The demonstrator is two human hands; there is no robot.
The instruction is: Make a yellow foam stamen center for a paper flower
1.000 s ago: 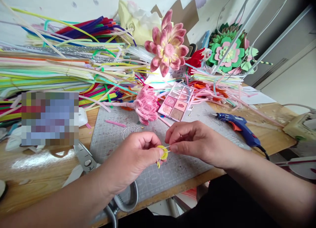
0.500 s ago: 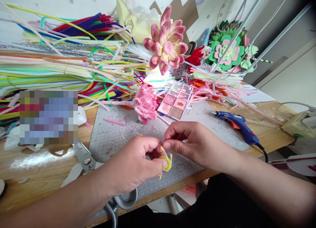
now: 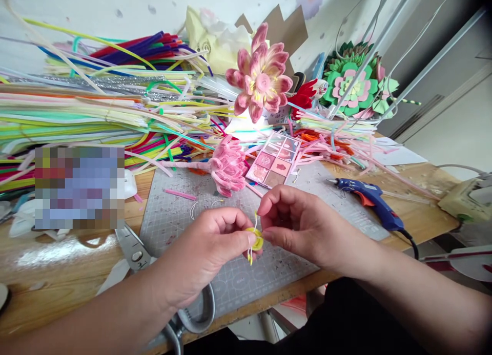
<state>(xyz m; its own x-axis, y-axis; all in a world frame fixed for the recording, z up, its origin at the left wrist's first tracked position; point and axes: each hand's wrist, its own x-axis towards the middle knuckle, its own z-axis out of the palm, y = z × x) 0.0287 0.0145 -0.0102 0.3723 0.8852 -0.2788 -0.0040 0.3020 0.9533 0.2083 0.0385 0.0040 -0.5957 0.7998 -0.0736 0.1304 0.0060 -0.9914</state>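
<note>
Between the thumb and fingers of my left hand [image 3: 226,237] is a small yellow coiled disc [image 3: 255,239], which looks like a flower centre. Thin white strands with yellow tips stick out of it, one upward and a few downward. My right hand [image 3: 295,222] is just right of the disc, its thumb and index finger parted around a gap. Its thumb tip is at the disc's edge; whether it touches I cannot tell. Both hands are above the grey cutting mat [image 3: 238,283]. Past them lies a pink fuzzy flower [image 3: 227,166] on its stem.
Scissors [image 3: 134,250] lie partly under my left forearm. A blue glue gun [image 3: 371,201] rests at the right. Behind are a makeup palette [image 3: 272,160], a large pink flower [image 3: 261,81], bundled pipe cleaners [image 3: 77,104] and a green paper flower [image 3: 351,86].
My right thumb and index finger have parted from their pinch at a strand. The yellow disc has turned in my left hand and shows its face more. The view has shifted slightly.
</note>
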